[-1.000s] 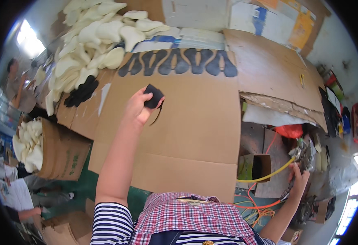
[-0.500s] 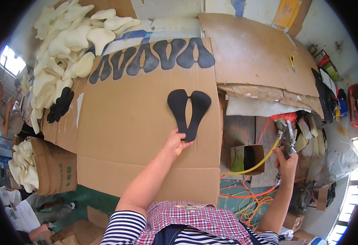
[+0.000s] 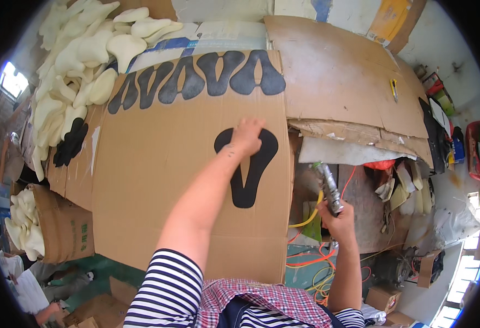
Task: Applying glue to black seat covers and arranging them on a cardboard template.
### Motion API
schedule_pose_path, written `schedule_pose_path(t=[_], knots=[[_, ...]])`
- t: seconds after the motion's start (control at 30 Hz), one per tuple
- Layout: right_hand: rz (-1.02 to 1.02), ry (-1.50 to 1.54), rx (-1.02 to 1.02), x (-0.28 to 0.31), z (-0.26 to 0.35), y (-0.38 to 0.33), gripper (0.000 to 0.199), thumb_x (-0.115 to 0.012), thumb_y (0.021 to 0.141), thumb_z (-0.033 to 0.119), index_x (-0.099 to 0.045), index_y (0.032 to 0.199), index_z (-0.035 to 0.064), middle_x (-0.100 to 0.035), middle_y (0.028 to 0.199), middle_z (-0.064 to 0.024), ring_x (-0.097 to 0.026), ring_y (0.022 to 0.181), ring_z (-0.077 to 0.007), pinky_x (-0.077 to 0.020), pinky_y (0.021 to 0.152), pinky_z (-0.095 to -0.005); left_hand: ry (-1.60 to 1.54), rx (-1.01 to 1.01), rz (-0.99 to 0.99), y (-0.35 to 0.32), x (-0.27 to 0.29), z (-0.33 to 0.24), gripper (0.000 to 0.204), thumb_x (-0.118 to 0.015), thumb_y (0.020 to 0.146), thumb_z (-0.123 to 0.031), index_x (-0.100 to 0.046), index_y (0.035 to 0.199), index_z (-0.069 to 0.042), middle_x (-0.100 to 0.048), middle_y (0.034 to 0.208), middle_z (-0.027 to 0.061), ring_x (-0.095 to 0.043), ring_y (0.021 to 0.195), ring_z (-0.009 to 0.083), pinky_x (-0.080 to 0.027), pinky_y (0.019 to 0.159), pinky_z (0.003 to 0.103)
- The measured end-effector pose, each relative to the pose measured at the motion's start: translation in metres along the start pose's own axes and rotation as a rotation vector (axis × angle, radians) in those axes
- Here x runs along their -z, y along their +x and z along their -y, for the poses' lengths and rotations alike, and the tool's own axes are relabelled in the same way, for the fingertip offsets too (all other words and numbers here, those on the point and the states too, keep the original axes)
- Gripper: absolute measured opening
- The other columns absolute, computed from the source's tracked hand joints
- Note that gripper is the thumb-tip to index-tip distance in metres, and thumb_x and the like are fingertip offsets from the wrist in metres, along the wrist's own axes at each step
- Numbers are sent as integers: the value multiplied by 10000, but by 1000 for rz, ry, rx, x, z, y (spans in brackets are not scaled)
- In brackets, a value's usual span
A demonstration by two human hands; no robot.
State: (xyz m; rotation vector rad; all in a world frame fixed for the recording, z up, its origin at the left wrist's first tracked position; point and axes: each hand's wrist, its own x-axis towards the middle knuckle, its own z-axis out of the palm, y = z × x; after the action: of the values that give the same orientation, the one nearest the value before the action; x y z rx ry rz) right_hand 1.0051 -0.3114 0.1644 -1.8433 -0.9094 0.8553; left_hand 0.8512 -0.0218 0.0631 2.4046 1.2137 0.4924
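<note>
Left hand [image 3: 248, 134] is pressing flat on one black saddle cover [image 3: 246, 167], narrow end pointing toward me; right hand [image 3: 338, 218] is gripping one spray gun [image 3: 327, 188], maybe six covers [image 3: 196, 79] behind

A workshop: cardboard-covered bench [image 3: 158, 180], heaped foam saddle shapes [image 3: 81, 60], air hoses [image 3: 311, 257].

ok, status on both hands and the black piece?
Left hand flat on black saddle-shaped piece, lying on cardboard sheet. Right hand gripping metal spray gun, off to the side. Nothing blocking.
</note>
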Motion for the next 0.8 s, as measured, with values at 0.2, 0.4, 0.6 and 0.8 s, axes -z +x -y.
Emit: schedule_pose_path(t=[0.2,0.4,0.6,0.8], knots=[[49,-4,-68,-8,-7,-8,115,-684,833,82,-615,770,15,-523,567,25,-471,505,-43,-378,466,-239,135,-75,287,3,9,-5,337,-628,732,-108,-665,1063,-59,-663,958,155,-614,935,340,-493,835,442],[-25,1,-175,5,-32,-14,130,-678,833,99,-607,762,16,-512,553,18,-489,471,-58,-379,440,-246,-1238,589,-45,-5,98,-18,235,-581,821,-135,-590,1016,-5,-647,787,121,-641,636,235,-523,509,339],[-61,38,-186,4,-31,-19,131,-672,841,101,-597,769,22,-511,559,20,-487,470,-57,-374,440,-245,-1620,1066,0,-71,36,36,289,-534,951,-248,-528,1087,7,-657,854,146,-674,678,315,-572,563,411],[-52,24,-161,8,-26,-26,136,-666,841,92,-588,753,23,-515,576,22,-487,499,-54,-381,464,-245,-1229,1275,384,-135,19,39,336,-600,930,-329,-570,1016,-5,-654,872,121,-675,804,290,-559,626,389]])
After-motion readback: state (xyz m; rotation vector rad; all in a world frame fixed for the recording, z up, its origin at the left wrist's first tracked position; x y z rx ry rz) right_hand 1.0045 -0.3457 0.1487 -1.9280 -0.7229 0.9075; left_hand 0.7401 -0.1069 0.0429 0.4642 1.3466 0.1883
